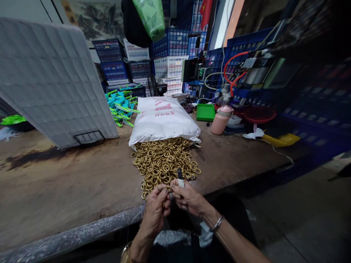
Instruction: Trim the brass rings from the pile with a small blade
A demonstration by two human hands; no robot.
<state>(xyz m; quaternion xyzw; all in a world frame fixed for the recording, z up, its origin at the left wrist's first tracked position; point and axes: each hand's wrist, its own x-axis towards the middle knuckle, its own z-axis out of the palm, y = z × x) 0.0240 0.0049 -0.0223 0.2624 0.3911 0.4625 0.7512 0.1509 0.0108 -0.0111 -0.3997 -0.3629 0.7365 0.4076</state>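
A heap of gold-coloured rings (pixel 164 160) spills from the open mouth of a white sack (pixel 163 118) onto a worn brown workbench (pixel 68 182). My left hand (pixel 155 212) is closed, pinching one gold ring at the near edge of the heap. My right hand (pixel 189 199) is closed round a small tool with a dark blade (pixel 180 177) that points up beside that ring. Both hands meet just over the bench's front edge.
A grey quilted panel (pixel 52 80) leans at the left. Teal and green plastic parts (pixel 120 106), a green tray (pixel 205 112), a pink bottle (pixel 221 119), a red bowl (pixel 259 114) and a yellow scoop (pixel 282 139) lie behind. Stacked blue and white crates (pixel 170 54) fill the back.
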